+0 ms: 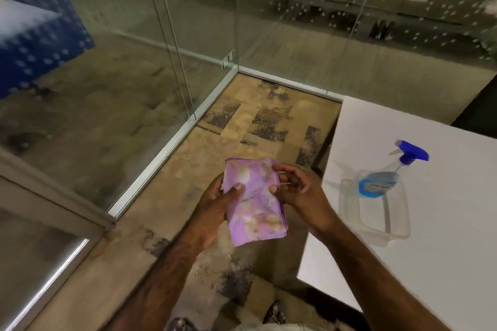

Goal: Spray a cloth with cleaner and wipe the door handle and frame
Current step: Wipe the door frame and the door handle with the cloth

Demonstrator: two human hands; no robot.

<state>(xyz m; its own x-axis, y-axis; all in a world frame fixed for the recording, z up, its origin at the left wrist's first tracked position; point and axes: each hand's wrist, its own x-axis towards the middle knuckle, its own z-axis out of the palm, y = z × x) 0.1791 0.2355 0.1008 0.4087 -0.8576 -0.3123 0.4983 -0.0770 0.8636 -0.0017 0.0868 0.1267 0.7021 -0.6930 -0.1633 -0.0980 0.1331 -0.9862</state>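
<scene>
— Where does the job stand?

— Early, by my reading. Both my hands are on the purple cloth (254, 200), folded and blotched with pale stains, held over the carpet at about 6 o'clock in my view. My left hand (217, 203) cups it from beneath, thumb pressed on top; my right hand (297, 188) has its fingers (282, 169) curled over the cloth's right edge, pinching it.

— And the cleaner?

— The spray bottle (387, 177), blue trigger, blue liquid, leans in a clear plastic tub (376, 223) on the white desk (430, 263) at 3 o'clock, near my right hand but untouched. Whether the cloth is already damp, I cannot tell.

— The door?

— Glass panels and a pale metal floor track (172, 142) run from 9 to 12 o'clock. No handle shows here. I judge that wiping handle and frame is all still ahead, and possibly the spraying too.
</scene>
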